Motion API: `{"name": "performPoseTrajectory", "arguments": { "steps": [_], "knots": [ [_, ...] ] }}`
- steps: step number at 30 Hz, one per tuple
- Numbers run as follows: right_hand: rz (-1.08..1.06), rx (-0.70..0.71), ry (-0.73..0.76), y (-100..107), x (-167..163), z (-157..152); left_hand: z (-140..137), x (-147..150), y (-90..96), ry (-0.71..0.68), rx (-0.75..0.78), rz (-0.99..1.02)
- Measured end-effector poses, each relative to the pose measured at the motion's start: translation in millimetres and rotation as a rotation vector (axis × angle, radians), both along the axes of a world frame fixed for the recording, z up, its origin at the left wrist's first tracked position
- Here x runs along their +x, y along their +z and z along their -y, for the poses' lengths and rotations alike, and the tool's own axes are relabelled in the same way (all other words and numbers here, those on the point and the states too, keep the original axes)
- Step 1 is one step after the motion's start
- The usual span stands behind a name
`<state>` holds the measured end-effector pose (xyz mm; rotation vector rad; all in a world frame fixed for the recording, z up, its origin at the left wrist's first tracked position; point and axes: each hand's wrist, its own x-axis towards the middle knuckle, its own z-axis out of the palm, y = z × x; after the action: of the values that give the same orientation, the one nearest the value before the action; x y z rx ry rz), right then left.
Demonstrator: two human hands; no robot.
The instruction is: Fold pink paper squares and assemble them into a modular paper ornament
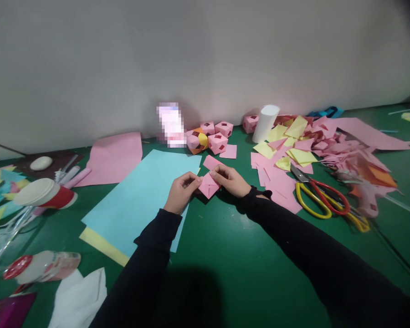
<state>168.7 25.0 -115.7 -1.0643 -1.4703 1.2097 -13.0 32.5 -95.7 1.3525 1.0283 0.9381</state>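
Between my two hands is a small pink folded paper [209, 187] with crease lines and a pointed lower corner. My left hand [183, 191] pinches its left edge, thumb on top. From the right, my right hand [231, 180] grips the upper right edge with thumb and fingers. Just behind it lies another pink paper piece [211, 161]. A large light blue sheet [136, 196] spreads under and beside my left wrist, with a yellow sheet [104, 246] showing beneath it. Several pink folded paper balls [217, 142], one with orange and yellow parts, stand farther back.
Scissors with red and yellow handles [314, 193] lie at right, beside loose pink and yellow papers [294, 150] and a pink glue gun [365, 198]. A white paper roll [265, 124] and a blurred phone [171, 125] stand by the wall. A tipped cup [59, 196] and a bottle [48, 265] lie left.
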Motion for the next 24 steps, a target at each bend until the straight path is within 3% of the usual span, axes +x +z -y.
{"name": "performPoseTrajectory", "arguments": {
  "steps": [6,15,24],
  "knots": [
    [0.039,0.019,0.022,-2.9,0.7,-0.5,-0.7,0.4,-5.2,-0.040,0.043,-0.053],
    [0.004,-0.016,0.058,0.9,-0.4,0.2,-3.5,-2.8,-8.1,0.031,0.046,-0.006],
    [0.040,0.012,0.086,1.3,0.5,1.6,-0.5,1.2,-6.0,-0.024,0.102,-0.112]
  ]
}}
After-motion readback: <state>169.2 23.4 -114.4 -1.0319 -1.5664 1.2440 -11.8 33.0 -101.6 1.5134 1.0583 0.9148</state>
